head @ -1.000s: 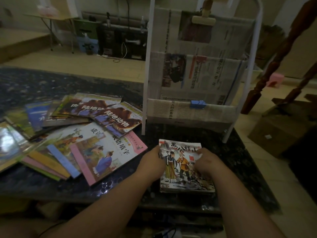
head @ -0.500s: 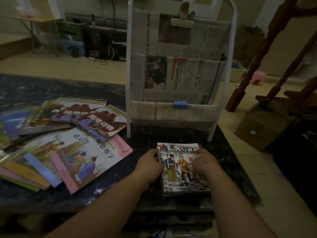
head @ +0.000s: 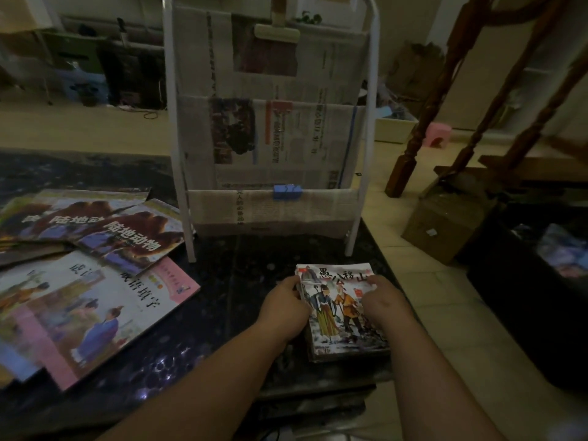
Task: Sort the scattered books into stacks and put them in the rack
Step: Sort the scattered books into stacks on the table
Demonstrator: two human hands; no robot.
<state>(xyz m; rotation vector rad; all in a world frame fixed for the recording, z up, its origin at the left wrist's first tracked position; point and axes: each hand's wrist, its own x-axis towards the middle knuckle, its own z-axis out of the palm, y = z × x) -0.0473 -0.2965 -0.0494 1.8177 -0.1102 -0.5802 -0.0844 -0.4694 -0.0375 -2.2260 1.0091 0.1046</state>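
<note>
A stack of small books (head: 345, 316) lies flat on the dark stone table (head: 241, 281), just in front of the rack (head: 318, 208) and toward its right leg. The top cover shows two painted figures in robes under large black characters. The left hand (head: 283, 310) grips the stack's left edge, fingers curled around the side. The right hand (head: 385, 303) grips the right edge, with its fingertips over the cover near the top corner. Both hands are clamped on the stack, which rests on the table. The light is dim and the lower edge is in shadow, so the number of books in it cannot be told.

The rack stands upright at the far side of the table, a white tube frame with its tiers lined in newspaper. A blue clip (head: 287, 192) pinches the rim of its lowest pocket, and a pale clip (head: 276, 30) sits on its top tier.

To the left of the rack, larger books are spread overlapping on the table. A brown-covered animal book (head: 130, 237) lies nearest the rack's left leg. A pink-edged picture book (head: 95, 313) lies in front of that one and partly under it.

To the right of the rack, down on the tiled floor, sits a cardboard box (head: 445, 224). A pink stool (head: 439, 136) stands on the floor further back.
</note>
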